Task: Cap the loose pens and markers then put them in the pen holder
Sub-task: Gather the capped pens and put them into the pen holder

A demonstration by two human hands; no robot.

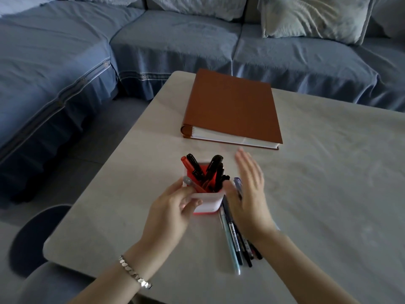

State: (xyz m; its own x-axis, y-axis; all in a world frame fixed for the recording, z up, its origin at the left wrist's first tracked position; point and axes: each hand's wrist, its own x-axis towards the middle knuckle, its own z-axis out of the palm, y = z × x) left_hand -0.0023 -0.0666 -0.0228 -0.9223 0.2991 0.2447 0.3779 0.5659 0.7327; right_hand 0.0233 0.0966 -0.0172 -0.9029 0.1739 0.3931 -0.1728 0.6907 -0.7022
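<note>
Loose pens (235, 238) lie bunched on the tabletop (328, 194) directly under the right hand (247, 200), its grip flat and wide, long axes running toward the body. Just left, the left hand (173, 212) clasps the pen holder (207, 202).

Closed brown binder (233, 108) on grey table (328, 194), blue sofa (175, 44) behind, pale cushion (315, 16), possibly a chair (35, 233) lower left

You are looking at a dim, bluish, flat-lit scene. Your right hand (247, 194) smears with motion blur. The bench (328, 172) shows only faint shadows. Wide-angle bending curves the sofa (65, 62) beyond the bench's far-left corner, and detail looks soft throughout.
</note>
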